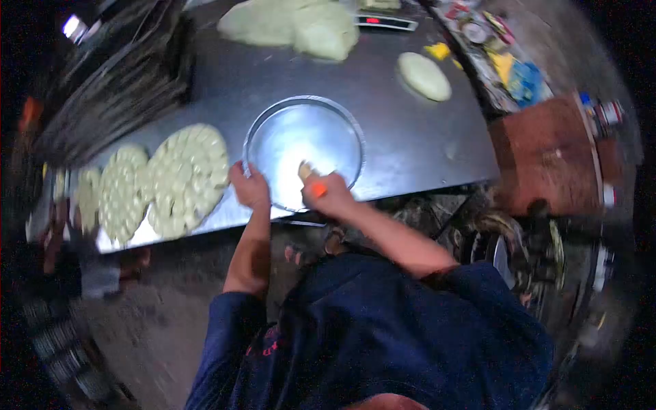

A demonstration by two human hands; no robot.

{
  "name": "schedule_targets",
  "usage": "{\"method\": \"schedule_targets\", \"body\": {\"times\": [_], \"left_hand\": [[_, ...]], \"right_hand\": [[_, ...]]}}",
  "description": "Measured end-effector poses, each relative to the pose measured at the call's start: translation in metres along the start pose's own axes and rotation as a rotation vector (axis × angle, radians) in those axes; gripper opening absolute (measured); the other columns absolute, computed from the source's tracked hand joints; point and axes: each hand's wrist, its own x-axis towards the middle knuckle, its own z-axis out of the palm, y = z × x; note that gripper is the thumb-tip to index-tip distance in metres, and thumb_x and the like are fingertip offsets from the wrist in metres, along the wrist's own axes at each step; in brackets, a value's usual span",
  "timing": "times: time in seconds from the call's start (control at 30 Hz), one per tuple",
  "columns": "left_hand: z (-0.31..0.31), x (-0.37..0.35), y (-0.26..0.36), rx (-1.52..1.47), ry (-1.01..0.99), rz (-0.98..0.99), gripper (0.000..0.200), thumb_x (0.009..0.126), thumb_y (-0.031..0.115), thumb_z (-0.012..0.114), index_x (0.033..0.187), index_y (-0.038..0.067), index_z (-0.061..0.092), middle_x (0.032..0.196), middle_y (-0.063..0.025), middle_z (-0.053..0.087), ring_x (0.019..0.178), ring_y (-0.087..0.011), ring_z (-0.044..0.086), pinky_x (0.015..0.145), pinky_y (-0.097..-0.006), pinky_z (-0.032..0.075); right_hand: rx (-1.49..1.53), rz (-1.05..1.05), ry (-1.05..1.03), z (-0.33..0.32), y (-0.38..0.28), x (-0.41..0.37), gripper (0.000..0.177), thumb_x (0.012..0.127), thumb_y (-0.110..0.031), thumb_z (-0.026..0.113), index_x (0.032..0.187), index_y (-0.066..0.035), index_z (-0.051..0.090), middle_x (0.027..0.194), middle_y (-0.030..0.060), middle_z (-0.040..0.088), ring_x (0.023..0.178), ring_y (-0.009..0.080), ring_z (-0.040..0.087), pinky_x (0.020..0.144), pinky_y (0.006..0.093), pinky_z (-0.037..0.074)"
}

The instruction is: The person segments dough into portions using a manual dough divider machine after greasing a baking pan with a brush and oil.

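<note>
A round metal pan (305, 100) lies on the steel table in front of me. My left hand (251, 188) grips the pan's left rim near its front. Inside the pan's front right part, my right hand (326, 195) is closed around a brush (305, 171) with a pale tan end and a bit of orange showing at the hand. The brush's tip is over or on the pan's bottom, blurred by glare. To the left, two dimpled rounds of dough, one larger (188, 181) and one smaller (124, 191), lie side by side.
A large dough mass (294, 27) sits at the table's back, beside a digital scale (387, 22) with a red display. A smooth dough piece (424, 76) lies at the right. A brown box-like surface (543, 154) stands past the table's right edge. Another person's hand (140, 258) shows at lower left.
</note>
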Motion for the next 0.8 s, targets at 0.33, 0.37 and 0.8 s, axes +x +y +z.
{"method": "schedule_targets", "body": {"times": [0.33,0.37,0.8], "left_hand": [[-0.035,0.003,-0.015,0.154,0.071,0.047,0.033,0.088,0.021,0.056,0.111,-0.002,0.06,0.102,-0.0204,0.065,0.09,-0.0379,0.061,0.081,-0.043,0.046],[-0.035,0.006,-0.019,0.176,0.087,0.076,0.034,0.09,0.023,0.055,0.109,-0.004,0.06,0.099,-0.021,0.065,0.087,-0.0359,0.061,0.08,-0.0424,0.046],[-0.142,-0.193,-0.104,0.661,0.3,-0.557,0.049,0.096,0.036,0.043,0.104,-0.009,0.061,0.102,-0.0288,0.062,0.092,-0.0451,0.059,0.081,-0.0476,0.046]], "right_hand": [[-0.21,-0.192,0.805,-0.228,0.083,-0.065,0.021,0.085,-0.006,0.059,0.105,-0.006,0.062,0.092,0.0145,0.066,0.074,0.0224,0.066,0.062,0.0356,0.053],[-0.378,-0.192,0.899,-0.256,0.12,-0.063,0.02,0.085,-0.006,0.058,0.105,-0.007,0.061,0.093,0.0172,0.064,0.079,0.0309,0.066,0.065,0.0405,0.052],[1.054,0.189,0.983,-0.362,0.316,0.146,0.059,0.079,-0.017,0.071,0.13,0.002,0.048,0.127,0.0145,0.054,0.115,0.0231,0.053,0.095,0.0338,0.044]]}}
